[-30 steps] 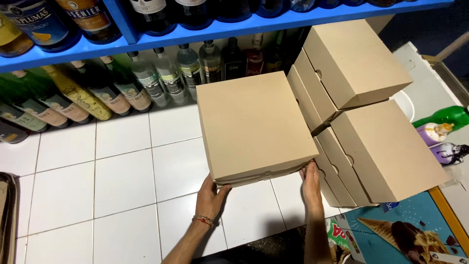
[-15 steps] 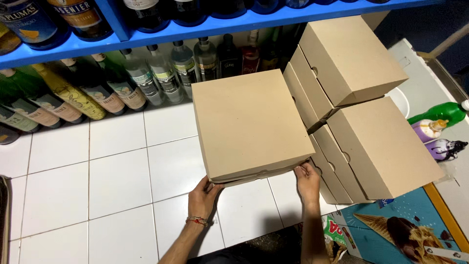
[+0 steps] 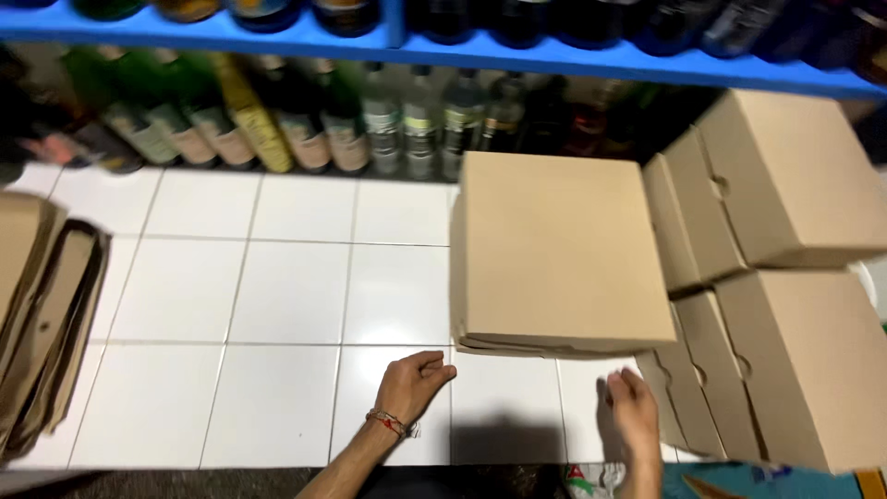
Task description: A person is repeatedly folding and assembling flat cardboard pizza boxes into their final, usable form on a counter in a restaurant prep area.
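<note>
- The closed cardboard box point(image 3: 562, 251) sits on the white tiled floor point(image 3: 277, 286), just ahead of both hands and apart from them; neither touches it
- Left hand point(image 3: 411, 383) lies near the box's near-left corner, fingers point(image 3: 434, 368) loosely curled, holding nothing; right hand point(image 3: 634, 407) is below the near-right corner, fingers spread, empty
- The box lies flat, lid up, roughly square; its front edge faces the person, its far edge faces the bottles point(image 3: 407, 125) under the blue shelf point(image 3: 397, 46)
- Stacked boxes point(image 3: 785, 277) stand just right of it; flat cardboard point(image 3: 42, 314) lies far left
</note>
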